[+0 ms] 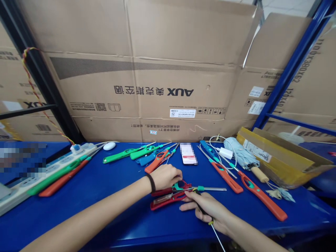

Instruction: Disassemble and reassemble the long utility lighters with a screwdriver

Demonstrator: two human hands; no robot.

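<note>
A red gas lighter (165, 202) lies on the blue table in front of me, its casing opened into two halves. Inner parts show in the nearer half, and a metal tube (214, 189) points right from a teal collar. My left hand (166, 175), with a dark band at the wrist, is pinched over the farther half beside a teal piece; its fingertips are partly hidden. A screwdriver (201, 207) with a black and yellow handle is held in my right hand (210, 206), shaft toward the lower right. The right thumb and index finger touch the lighter's tube end.
Green lighters (118, 155), a blue one (149, 159) and an orange one (156, 162) lie behind. A phone (188, 154) stands beyond my hands. Orange lighters (265, 199), a folded umbrella (240, 154) and an open carton (278, 157) are right; a power strip (15, 196) is left.
</note>
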